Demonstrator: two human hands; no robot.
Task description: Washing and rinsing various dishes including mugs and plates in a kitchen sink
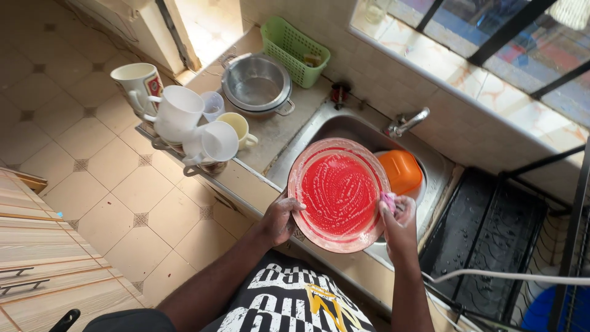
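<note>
I hold a round red plate tilted over the steel sink, its face streaked with white soap suds. My left hand grips the plate's lower left rim. My right hand presses a small pink sponge against the plate's right edge. Behind the plate, an orange plastic bowl sits inside a white basin in the sink.
A tap juts over the sink from the tiled wall. On the counter to the left stand several white mugs, a steel pot and a green basket. A black drain tray lies to the right.
</note>
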